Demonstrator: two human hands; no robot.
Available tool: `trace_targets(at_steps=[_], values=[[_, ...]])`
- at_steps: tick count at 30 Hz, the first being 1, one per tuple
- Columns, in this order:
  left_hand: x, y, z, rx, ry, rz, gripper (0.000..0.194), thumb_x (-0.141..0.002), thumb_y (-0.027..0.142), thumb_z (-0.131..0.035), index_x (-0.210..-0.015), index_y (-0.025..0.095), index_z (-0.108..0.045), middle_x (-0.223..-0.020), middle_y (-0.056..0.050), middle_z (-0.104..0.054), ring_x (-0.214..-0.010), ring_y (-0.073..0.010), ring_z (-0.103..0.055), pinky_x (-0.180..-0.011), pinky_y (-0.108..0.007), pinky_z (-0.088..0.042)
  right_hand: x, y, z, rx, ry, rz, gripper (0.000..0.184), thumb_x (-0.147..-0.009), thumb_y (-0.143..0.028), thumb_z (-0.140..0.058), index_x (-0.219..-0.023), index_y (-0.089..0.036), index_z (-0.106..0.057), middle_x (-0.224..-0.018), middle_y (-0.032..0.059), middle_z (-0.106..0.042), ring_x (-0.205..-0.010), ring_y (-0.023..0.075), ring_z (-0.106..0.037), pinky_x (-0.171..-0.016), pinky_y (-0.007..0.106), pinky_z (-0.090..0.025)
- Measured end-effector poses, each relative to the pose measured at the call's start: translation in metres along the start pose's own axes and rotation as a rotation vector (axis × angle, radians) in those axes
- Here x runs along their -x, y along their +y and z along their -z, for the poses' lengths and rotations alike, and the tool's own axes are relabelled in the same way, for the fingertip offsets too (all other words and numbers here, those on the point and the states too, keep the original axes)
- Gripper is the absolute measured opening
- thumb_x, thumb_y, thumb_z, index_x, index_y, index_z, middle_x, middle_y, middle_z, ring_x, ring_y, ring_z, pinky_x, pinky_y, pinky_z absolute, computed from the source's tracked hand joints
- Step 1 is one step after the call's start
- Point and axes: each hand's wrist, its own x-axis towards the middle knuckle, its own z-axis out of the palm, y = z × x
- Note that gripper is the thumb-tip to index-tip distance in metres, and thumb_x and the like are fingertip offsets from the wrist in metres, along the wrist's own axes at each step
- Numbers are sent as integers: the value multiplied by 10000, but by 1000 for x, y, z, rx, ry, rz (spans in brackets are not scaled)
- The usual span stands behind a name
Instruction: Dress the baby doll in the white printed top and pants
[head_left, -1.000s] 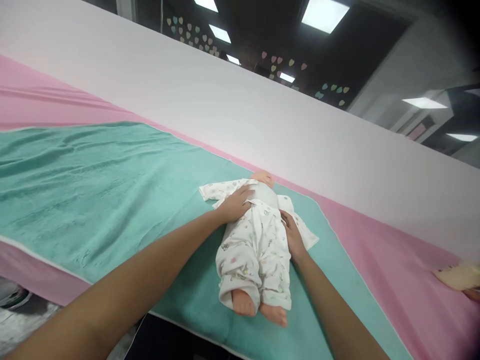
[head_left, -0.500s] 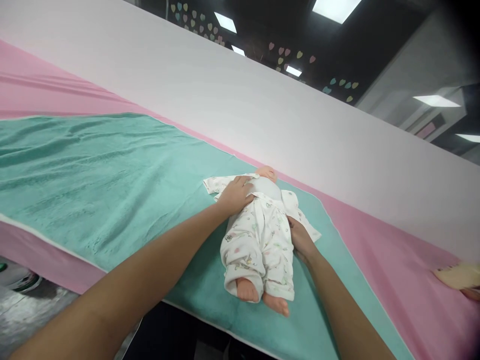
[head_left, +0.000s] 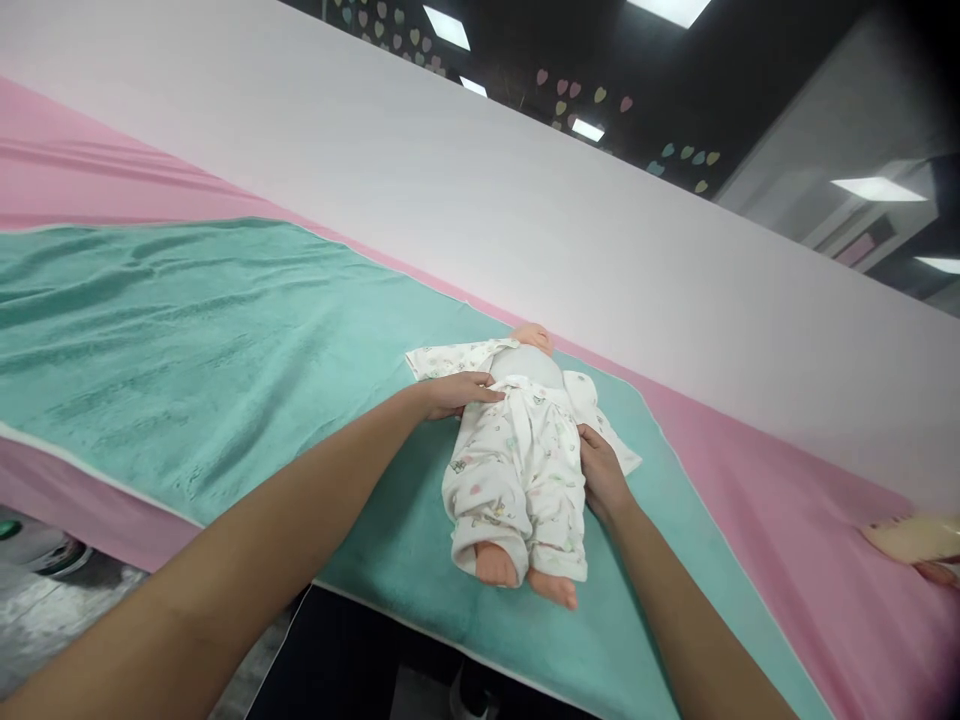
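Observation:
A baby doll (head_left: 525, 366) lies on its back on a green towel (head_left: 270, 370), head toward the wall and bare feet toward me. It wears white printed pants (head_left: 517, 470) and a printed shirt (head_left: 457, 360) spread to both sides, with the pale belly uncovered. At the waistband on the left, my left hand (head_left: 459, 392) pinches the pants between thumb and fingers. My right hand (head_left: 601, 468) is closed at the opposite side of the pants, near the hip; its fingertips are partly hidden by the fabric.
Pink cloth (head_left: 810, 500) covers the table under the towel. A white wall (head_left: 480, 200) rises behind, topped by dark glass with heart stickers. At the far right edge lies a pale, skin-toned object (head_left: 911, 540), cut off. A round container (head_left: 34, 545) stands on the floor at left.
My left hand has gone from lying over the doll's waist to pinching the waistband at its side. My right hand stays at the other hip. The view has shifted slightly.

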Motion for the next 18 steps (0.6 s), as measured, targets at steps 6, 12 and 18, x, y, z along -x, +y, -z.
trace_targets(at_steps=[6, 12, 18], values=[[0, -4, -3, 284, -173, -50, 270, -622, 194, -687, -857, 177, -556, -830, -26, -603, -838, -182, -594, -725, -296, -473, -33, 6, 7, 235, 157, 113, 264, -720, -457, -485, -622, -218, -433, -553, -36, -484, -511, 137, -418, -479, 266, -338], [1, -3, -1, 340, -213, -45, 239, -582, 79, -601, -806, 162, -583, -808, -20, -619, -790, -158, -592, -697, -276, -472, -57, 9, 15, 338, 119, 199, 191, -656, -386, -515, -681, -201, -556, -711, 38, -613, -730, 224, -535, -670, 347, -427], [1, -1, 5, 348, -244, 43, 177, -691, 276, -633, -817, 152, -615, -861, -58, -648, -851, -192, -594, -760, -314, -467, -30, 3, 10, 392, 139, 417, 430, -727, -319, -505, -1149, -244, -478, -1223, 68, -500, -1047, 223, -515, -866, 370, -419]])
